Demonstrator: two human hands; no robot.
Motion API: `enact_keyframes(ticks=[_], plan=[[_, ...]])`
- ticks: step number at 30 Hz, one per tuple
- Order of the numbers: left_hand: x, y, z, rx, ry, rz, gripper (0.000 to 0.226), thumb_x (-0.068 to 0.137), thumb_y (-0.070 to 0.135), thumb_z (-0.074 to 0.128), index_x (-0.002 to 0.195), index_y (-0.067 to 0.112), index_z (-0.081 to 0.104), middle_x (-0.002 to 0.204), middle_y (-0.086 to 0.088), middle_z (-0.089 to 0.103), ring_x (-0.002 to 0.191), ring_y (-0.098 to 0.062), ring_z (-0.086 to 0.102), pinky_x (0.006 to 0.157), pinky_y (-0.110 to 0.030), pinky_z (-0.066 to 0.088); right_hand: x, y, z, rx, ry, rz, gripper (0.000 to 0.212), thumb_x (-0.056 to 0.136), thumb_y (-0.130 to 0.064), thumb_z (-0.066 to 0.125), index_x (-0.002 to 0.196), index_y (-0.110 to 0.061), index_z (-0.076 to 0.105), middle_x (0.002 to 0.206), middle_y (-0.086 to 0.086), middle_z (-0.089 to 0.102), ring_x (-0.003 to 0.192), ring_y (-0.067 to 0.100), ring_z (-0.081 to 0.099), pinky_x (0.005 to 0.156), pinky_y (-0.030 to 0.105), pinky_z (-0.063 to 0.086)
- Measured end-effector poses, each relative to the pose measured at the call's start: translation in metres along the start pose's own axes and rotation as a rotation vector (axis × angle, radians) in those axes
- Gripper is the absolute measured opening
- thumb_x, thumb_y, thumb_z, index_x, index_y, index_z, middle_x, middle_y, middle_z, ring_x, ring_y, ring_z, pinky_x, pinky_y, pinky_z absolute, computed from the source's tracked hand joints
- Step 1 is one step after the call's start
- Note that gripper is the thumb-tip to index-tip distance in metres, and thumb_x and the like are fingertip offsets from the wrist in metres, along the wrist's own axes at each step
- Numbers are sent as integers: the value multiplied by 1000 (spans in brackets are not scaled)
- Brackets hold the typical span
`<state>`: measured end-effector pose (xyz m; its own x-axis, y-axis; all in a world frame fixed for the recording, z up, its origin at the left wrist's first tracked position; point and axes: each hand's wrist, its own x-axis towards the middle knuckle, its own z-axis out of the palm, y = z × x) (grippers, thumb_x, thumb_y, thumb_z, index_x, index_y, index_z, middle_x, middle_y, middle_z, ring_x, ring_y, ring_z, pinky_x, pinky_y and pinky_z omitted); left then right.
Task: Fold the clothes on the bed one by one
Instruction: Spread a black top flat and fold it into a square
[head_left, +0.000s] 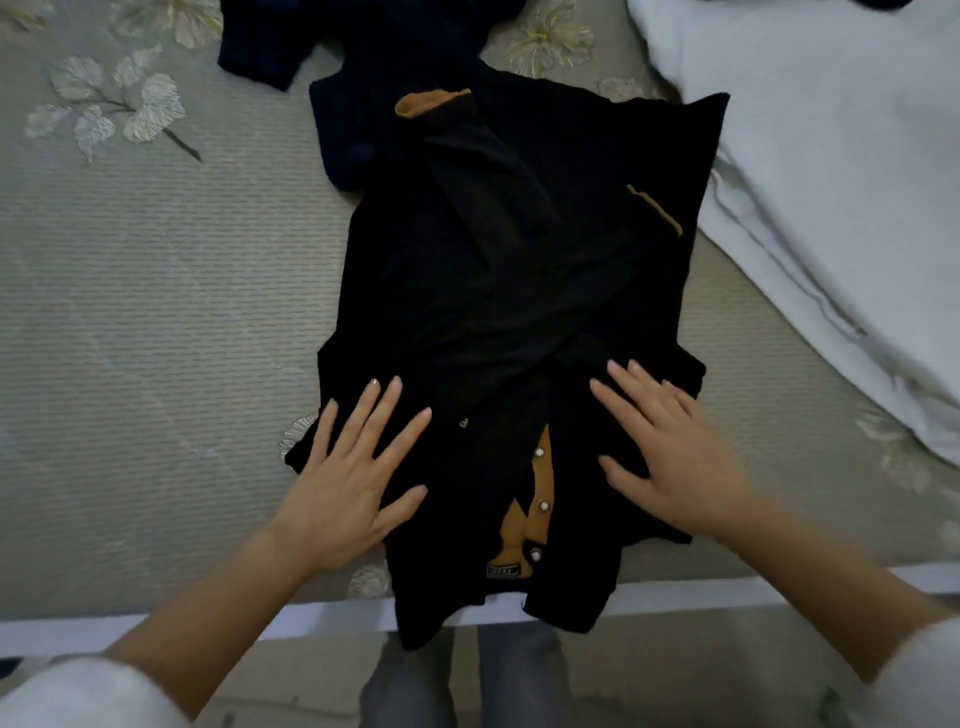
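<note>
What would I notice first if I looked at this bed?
A big black shirt lies in the middle of the bed, with a tan button strip showing at its near end. The left hand and right hand rest flat on it, either side of that strip. A white blanket lies on the right.

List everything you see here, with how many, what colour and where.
black shirt: one, black with tan trim, middle of bed, near end over the edge.
navy garment: one, dark blue, far end, meeting the shirt's far left edge.
white bedding: one heap, white, right side.
bedspread: one, grey-beige leaf print, under everything.
trouser legs: two, grey, below bed edge.
left hand: one, flat on shirt, left part.
right hand: one, flat on shirt, right part.
</note>
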<state>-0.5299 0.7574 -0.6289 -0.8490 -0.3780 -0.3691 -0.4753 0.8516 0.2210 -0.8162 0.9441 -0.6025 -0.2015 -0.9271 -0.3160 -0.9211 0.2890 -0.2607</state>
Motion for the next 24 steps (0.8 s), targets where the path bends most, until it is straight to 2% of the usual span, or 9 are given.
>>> enact_keyframes(ticks=[4, 8, 11, 13, 16, 19, 20, 22, 24], plan=[[-44, -6, 7, 58, -31, 271, 64, 95, 53, 31, 149, 19, 29, 157, -14, 22, 146, -28, 11, 115, -48, 10, -79, -11, 29, -154, -148, -123, 96, 65, -26, 72, 149, -13, 28, 157, 10, 24, 145, 28, 17, 110, 47, 21], [-47, 0, 13, 144, -79, 348, 92, 64, 40, 76, 146, 21, 37, 154, -18, 27, 143, -32, 19, 113, -48, 15, -91, -33, 55, -183, -130, -29, 97, 61, -24, 78, 147, -14, 34, 154, 14, 29, 143, 30, 22, 108, 49, 23], [-28, 9, 11, 155, -63, 332, 90, 70, 44, 71, 149, 27, 31, 157, -18, 17, 145, -36, 12, 116, -49, 11, -82, -43, 64, -158, -127, -33, 94, 66, -41, 76, 148, -21, 34, 156, 9, 25, 145, 28, 20, 112, 47, 18], [-14, 6, 11, 180, -75, 311, 88, 77, 39, 66, 150, 36, 18, 159, -15, -5, 146, -35, -11, 118, -49, -5, -78, -42, 65, -138, -94, -18, 91, 72, -50, 72, 149, -26, 30, 157, 7, 21, 146, 26, 15, 115, 45, 15], [-1, -3, 12, 154, -128, 307, 85, 86, 20, 52, 146, 49, -1, 154, -4, -30, 136, -27, -40, 108, -40, -28, -71, -36, 60, -54, 5, 150, 77, 82, -34, 67, 148, -34, 28, 159, 7, 16, 147, 25, 7, 117, 45, 11], [8, -6, 4, -90, -206, 287, 75, 83, 11, 50, 143, 48, 26, 157, 6, -19, 140, -16, -31, 112, -29, -22, -56, -30, 55, 53, -79, 292, 65, 86, -17, 60, 144, -37, 37, 160, 0, 9, 148, 20, -4, 118, 44, 0], [10, -5, -1, -158, -232, 277, 69, 83, 10, 49, 142, 44, 36, 158, 7, -13, 142, -14, -25, 114, -29, -17, -50, -29, 54, 155, -85, 328, 56, 88, -11, 57, 139, -32, 46, 159, -2, 17, 148, 18, 3, 119, 43, 4], [13, -1, -12, -247, -279, 260, 59, 86, 8, 45, 140, 31, 45, 160, 6, 0, 146, -14, -14, 118, -29, -8, -41, -31, 44, 499, 25, 437, 40, 88, 0, 50, 121, -20, 61, 141, -4, 48, 137, 15, 35, 113, 31, 25], [12, 6, -23, -379, -304, 193, 53, 91, 6, 44, 141, 22, 45, 159, 4, 16, 147, -12, 0, 116, -19, -2, -39, -32, 29, 831, 116, 533, 33, 87, 5, 44, 88, -20, 65, 91, -15, 66, 91, 3, 58, 78, 8, 40]])
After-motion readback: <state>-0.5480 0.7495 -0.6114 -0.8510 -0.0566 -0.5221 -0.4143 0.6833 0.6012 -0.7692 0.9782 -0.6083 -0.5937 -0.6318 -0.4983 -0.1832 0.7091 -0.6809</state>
